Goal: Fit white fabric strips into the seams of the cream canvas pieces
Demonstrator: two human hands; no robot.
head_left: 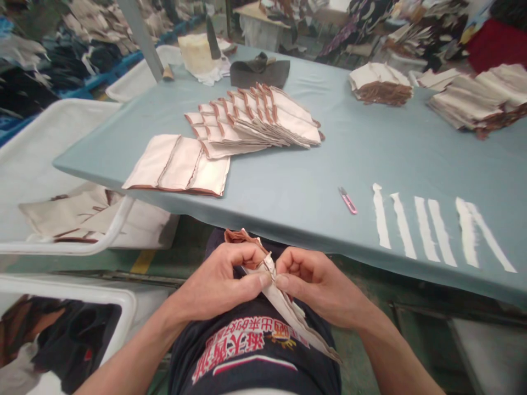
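Below the table's near edge, over my lap, my left hand (222, 280) and my right hand (315, 282) both pinch the same cream fabric piece (288, 310) with brown trim. The fingers of both hands are curled closed on its top edge, thumbs almost touching. The piece hangs down to the right across my dark printed shirt. On the grey-blue table (288, 186) lies a flat folded cream piece (179, 164), and behind it a fanned row of several similar pieces (257, 118).
Pink thread snips (348, 201) lie near the table's front edge, beside several white fabric strips (436, 227). More fabric stacks (381, 83) sit at the far right. White bins (37, 164) with fabric stand at the left.
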